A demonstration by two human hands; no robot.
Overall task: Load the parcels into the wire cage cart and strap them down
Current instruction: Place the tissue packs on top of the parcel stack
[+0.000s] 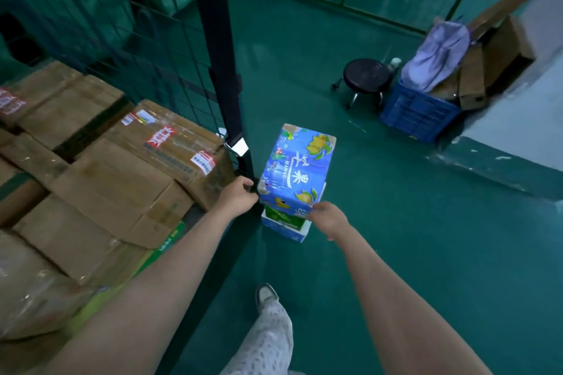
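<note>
A blue box (pixel 297 167) printed with mangoes and the word MANGO sits in the middle of the frame, outside the wire cage cart (pixel 122 39) and just to the right of its corner post. It rests on top of a smaller green and white box (pixel 286 221), which stands on the green floor (pixel 396 253). The left hand (pixel 236 196) is at the near left corner of the blue box, with its fingers curled together round that edge. The right hand (pixel 329 218) holds the near right corner, its fingers bent and clamped on the lower edge of the box; the fingertips themselves are hidden under it.

The cart fills the left of the frame and holds brown cardboard parcels (pixel 122 176) packed close together, some wrapped in clear tape and bearing red and white labels. A black strap (pixel 216 39) hangs down the cart's corner from the top of the frame, ending in a metal buckle (pixel 239 146) just left of the blue box.

At right of centre a round black stool (pixel 367 73) stands beside a blue plastic crate (pixel 417 114). A pale purple cloth (pixel 438 52) and flattened cardboard (pixel 493 61) lean in and behind the crate. At the bottom centre one leg in patterned trousers (pixel 265 341) and a grey shoe (pixel 266 294) show
</note>
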